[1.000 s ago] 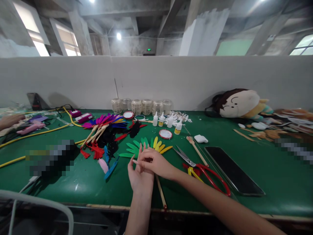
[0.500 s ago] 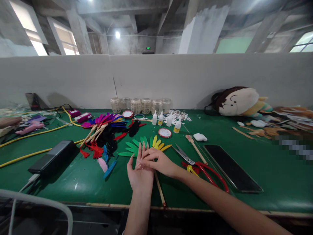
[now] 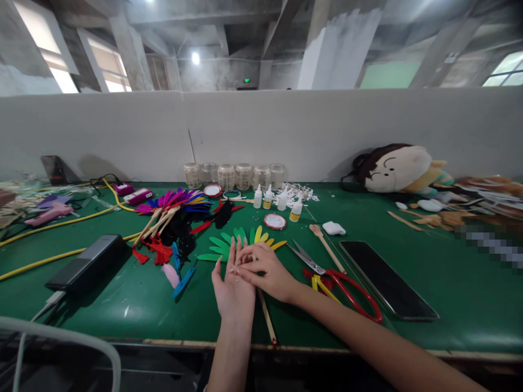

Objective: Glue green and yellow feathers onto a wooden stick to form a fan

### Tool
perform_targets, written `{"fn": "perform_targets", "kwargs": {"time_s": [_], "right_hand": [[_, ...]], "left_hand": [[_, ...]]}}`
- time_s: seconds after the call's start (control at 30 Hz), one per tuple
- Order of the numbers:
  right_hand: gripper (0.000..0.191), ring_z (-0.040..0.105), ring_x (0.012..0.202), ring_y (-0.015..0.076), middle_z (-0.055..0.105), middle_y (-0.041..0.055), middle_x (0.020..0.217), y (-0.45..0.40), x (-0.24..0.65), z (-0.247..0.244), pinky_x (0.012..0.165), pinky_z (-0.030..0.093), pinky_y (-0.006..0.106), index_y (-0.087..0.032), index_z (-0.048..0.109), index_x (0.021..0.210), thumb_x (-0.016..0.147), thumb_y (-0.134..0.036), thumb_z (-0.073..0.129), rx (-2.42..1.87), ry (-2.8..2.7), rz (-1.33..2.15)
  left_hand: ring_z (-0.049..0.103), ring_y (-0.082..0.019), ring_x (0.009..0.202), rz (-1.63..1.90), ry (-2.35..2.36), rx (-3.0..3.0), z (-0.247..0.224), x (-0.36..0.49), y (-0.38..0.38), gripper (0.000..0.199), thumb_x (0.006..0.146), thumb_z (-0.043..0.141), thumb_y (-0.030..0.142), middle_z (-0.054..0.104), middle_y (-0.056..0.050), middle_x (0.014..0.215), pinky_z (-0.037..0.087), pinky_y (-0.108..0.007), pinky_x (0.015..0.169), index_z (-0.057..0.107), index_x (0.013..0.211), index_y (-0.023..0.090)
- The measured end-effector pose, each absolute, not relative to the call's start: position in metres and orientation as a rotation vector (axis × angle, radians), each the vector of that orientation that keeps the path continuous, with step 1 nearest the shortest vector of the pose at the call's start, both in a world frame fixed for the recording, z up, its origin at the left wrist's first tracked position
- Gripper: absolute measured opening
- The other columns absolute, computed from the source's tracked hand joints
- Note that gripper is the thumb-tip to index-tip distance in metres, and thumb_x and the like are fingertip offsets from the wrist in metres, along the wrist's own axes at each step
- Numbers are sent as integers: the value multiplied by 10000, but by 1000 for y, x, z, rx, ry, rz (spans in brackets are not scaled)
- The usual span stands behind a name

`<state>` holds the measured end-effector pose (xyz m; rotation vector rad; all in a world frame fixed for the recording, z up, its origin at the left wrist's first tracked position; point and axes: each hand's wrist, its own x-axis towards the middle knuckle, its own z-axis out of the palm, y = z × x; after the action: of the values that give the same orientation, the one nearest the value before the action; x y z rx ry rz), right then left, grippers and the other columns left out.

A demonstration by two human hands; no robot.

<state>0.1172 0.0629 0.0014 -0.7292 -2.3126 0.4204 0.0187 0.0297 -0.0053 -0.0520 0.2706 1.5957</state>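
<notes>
Holding nothing, your open left hand [image 3: 232, 288] touches your unclenched right hand [image 3: 265, 270] over the green bench mat [image 3: 122, 313], below a white partition wall [image 3: 286, 136].

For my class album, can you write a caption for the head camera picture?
The right hand lies across the left hand above green and yellow leaf shapes, beside red-handled scissors.

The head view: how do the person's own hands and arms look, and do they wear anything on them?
The left hand and the right hand are bare, without gloves. The forearms show no sleeves, watch, bracelet or markings. The fingernails seem rather long, but they are too small to be sure.
</notes>
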Motion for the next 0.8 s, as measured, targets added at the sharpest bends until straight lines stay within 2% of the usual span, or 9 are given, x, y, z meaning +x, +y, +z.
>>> {"fn": "perform_targets", "kwargs": {"time_s": [0.2, 0.37, 0.57, 0.7, 0.8], "right_hand": [[200, 450, 932, 181, 594, 31, 1010, 63, 122, 0, 821, 331, 354, -249, 682, 898, 836, -313, 503, -774, -2313, 177], [198, 453, 957, 170, 582, 25, 1032, 61, 122, 0, 844, 324, 350, -281, 682, 913, 844, -286, 496, -821, -2247, 162], [215, 436, 969, 191, 597, 20, 1020, 54, 116, 10, 849, 326, 370, -273, 702, 818, 844, -273, 489, -979, -2088, 151], [212, 426, 1026, 199, 602, 11, 1048, 53, 115, 13, 898, 317, 394, -274, 698, 821, 842, -267, 488, -962, -2075, 145], [219, 436, 1049, 194, 609, 13, 1056, 54, 115, 11, 933, 315, 404, -266, 696, 826, 845, -265, 479, -912, -2084, 142]], "left_hand": [[441, -191, 1179, 1583, 295, -40, -3, 24, 33, 477, 895, 253, 365, 415, -120, 1334, 424, -283, 930, 396, 1288, 137], [460, -200, 1163, 1570, 277, -19, 3, 28, 29, 468, 901, 276, 355, 450, -151, 1298, 435, -279, 925, 388, 1290, 120], [479, -193, 1145, 1562, 299, -71, 9, 30, 27, 466, 911, 254, 355, 503, -164, 1243, 461, -235, 888, 421, 1260, 97], [485, -189, 1137, 1546, 372, -51, 7, 29, 29, 428, 924, 211, 305, 582, -94, 1166, 477, -263, 880, 476, 1218, 144], [448, -159, 1169, 1534, 403, 0, 4, 27, 30, 554, 920, 15, 283, 643, 32, 1066, 492, -297, 859, 509, 1171, 293]]}}
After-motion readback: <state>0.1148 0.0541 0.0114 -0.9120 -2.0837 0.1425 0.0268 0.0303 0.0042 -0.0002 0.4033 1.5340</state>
